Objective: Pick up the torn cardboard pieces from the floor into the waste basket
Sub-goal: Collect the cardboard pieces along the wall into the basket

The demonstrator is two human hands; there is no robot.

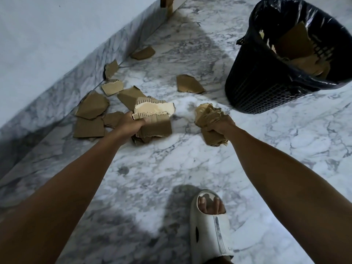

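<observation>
1. Head view: the right hand grasps a crumpled wad of cardboard; the left hand grasps a torn stack.
2. The waste basket stands far right, nearer the right hand, already holding cardboard.
3. Loose pieces lie far left by the wall, beside the left hand.

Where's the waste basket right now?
Head view, upper right: the waste basket stands on the marble floor, just beyond the right hand.
</observation>
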